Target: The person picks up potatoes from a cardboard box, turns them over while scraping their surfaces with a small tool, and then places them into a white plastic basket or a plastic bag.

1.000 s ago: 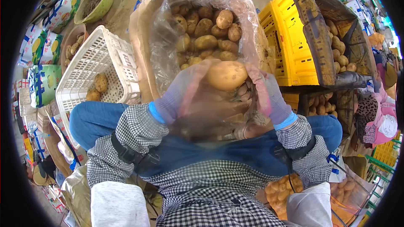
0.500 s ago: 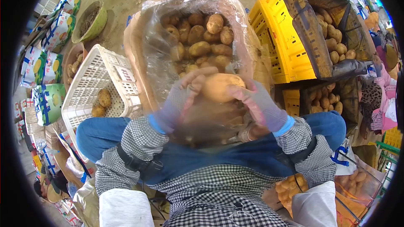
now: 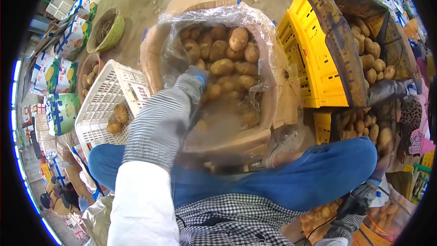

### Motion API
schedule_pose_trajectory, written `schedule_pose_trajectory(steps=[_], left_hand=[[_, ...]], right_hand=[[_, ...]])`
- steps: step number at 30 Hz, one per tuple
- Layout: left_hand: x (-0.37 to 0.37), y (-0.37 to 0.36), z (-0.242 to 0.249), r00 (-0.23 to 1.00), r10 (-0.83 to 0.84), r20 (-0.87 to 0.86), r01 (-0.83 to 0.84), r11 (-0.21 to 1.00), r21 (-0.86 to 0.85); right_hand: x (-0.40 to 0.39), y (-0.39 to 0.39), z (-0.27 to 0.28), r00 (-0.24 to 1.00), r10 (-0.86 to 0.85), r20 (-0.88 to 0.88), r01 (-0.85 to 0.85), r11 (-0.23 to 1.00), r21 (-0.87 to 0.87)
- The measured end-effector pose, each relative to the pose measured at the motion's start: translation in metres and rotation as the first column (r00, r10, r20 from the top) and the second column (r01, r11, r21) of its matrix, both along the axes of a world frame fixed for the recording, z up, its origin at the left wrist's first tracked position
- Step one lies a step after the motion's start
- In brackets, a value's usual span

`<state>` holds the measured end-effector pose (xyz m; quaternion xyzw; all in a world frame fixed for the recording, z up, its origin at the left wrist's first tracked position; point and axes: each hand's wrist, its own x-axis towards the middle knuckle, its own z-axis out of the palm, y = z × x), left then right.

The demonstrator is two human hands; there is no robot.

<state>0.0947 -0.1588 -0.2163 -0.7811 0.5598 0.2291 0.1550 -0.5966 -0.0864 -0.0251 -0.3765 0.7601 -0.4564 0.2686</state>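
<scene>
My left hand (image 3: 196, 75), gloved with a blue cuff band, reaches into a cardboard box (image 3: 152, 59) lined with clear plastic (image 3: 170, 52). It is at the left side of the potatoes (image 3: 222, 67) in there; its fingers are blurred and partly hidden, so whether they hold one cannot be told. Far to the right, my right hand (image 3: 381, 166) is stretched out beside the lower dark-lined crate (image 3: 322, 125). A large pale potato (image 3: 386, 137) is at its fingertips, over the crate's near edge. Other potatoes (image 3: 359, 124) lie inside that crate.
A white plastic basket (image 3: 102, 98) with a few potatoes stands left of the box. A yellow crate (image 3: 327, 59) with a dark lining and potatoes is at the right. A green bowl (image 3: 111, 32) and printed cartons (image 3: 45, 70) are farther left. Netted potatoes (image 3: 321, 214) lie at lower right.
Both hands held a large potato over the box; now they are apart. My right hand has swung far right to the lower crate, and my left has reached forward into the box.
</scene>
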Motion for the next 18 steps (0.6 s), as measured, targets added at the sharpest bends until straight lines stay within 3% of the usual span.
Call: schedule_pose_trajectory(steps=[1, 2, 5, 8, 11, 13, 14, 15, 16, 18], left_hand=[[-0.015, 0.004, -0.004, 0.939, 0.341, -0.050, -0.344, 0.927, -0.147], [-0.023, 0.005, -0.011, 0.766, 0.626, -0.146, -0.640, 0.721, -0.264], [-0.007, 0.008, -0.031, 0.790, 0.583, -0.190, -0.611, 0.727, -0.313], [0.003, 0.014, -0.028, 0.491, 0.670, -0.557, -0.776, 0.627, 0.070], [0.014, 0.020, -0.001, 0.037, 0.700, -0.714, -0.712, 0.519, 0.472], [-0.025, 0.047, 0.123, -0.262, 0.512, -0.818, -0.470, 0.672, 0.572], [-0.034, 0.057, 0.152, -0.391, 0.480, -0.785, -0.390, 0.686, 0.614], [-0.041, 0.066, 0.173, -0.512, 0.450, -0.732, -0.303, 0.703, 0.644], [-0.047, 0.078, 0.189, -0.625, 0.420, -0.658, -0.209, 0.721, 0.660], [-0.058, 0.101, 0.213, -0.644, 0.333, -0.689, -0.218, 0.783, 0.582]], right_hand=[[-0.007, 0.008, -0.024, 0.998, 0.014, -0.066, -0.008, 0.995, 0.104], [-0.008, 0.016, -0.037, 0.991, 0.042, -0.128, -0.016, 0.980, 0.196], [-0.016, 0.022, -0.029, 0.954, 0.110, -0.277, -0.051, 0.976, 0.214], [-0.003, 0.007, 0.044, 0.931, 0.118, -0.344, -0.141, 0.989, -0.045], [0.050, -0.010, 0.128, 0.923, 0.200, -0.328, -0.310, 0.891, -0.330], [0.107, -0.023, 0.163, 0.867, 0.335, -0.369, -0.479, 0.764, -0.432], [0.140, -0.028, 0.174, 0.826, 0.423, -0.373, -0.558, 0.711, -0.429], [0.176, -0.034, 0.169, 0.828, 0.443, -0.344, -0.554, 0.745, -0.372], [0.212, -0.033, 0.173, 0.812, 0.510, -0.285, -0.582, 0.744, -0.329], [0.286, -0.024, 0.156, 0.666, 0.744, 0.047, -0.707, 0.651, -0.276]])
